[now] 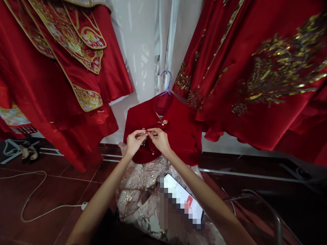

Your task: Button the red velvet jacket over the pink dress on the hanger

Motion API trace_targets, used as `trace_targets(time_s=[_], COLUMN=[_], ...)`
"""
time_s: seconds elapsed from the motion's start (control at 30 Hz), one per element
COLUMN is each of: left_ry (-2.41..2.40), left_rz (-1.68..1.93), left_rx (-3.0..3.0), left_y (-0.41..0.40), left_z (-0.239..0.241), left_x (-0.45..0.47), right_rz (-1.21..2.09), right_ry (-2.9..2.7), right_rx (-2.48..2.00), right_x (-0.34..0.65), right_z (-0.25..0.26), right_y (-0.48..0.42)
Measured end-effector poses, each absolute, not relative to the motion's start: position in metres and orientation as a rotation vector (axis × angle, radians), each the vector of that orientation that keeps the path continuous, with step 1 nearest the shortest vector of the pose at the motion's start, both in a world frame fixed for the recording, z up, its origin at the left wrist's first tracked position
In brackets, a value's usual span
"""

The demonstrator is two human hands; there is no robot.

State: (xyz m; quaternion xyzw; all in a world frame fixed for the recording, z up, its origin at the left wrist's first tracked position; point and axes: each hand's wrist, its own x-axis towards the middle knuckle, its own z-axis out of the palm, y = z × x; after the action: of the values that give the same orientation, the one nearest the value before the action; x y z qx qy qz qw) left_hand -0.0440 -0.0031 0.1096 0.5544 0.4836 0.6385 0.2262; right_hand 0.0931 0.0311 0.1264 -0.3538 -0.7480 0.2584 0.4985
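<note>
While their fingertips meet, the left hand (134, 141) and right hand (160, 139) pinch a beaded clasp (148, 131) on the front of a small red jacket (181, 136), which hangs from a purple hanger (167, 81) against a white wall (138, 41). Just below spreads a pale brocade skirt (138, 194) with a phone (185, 200) lying on it. Red embroidered gowns (255, 85) hang on either side.
</note>
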Motion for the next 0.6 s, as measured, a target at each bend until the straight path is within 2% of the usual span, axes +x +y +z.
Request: trace_targets(time_s=[0.43,0.6], left_ry=[1.4,1.336], left_rz=[1.678,1.747], left_rx=[1.671,1.54], left_y=[-0.003,0.002], left_z=[0.113,0.094], left_x=[-0.052,-0.047], right_rz=[0.595,0.822], right_ry=[-1.782,-1.826], right_rx=[-0.845,-0.747], right_x=[0.093,0.11], right_z=[0.128,0.127], right_y=[0.03,0.029])
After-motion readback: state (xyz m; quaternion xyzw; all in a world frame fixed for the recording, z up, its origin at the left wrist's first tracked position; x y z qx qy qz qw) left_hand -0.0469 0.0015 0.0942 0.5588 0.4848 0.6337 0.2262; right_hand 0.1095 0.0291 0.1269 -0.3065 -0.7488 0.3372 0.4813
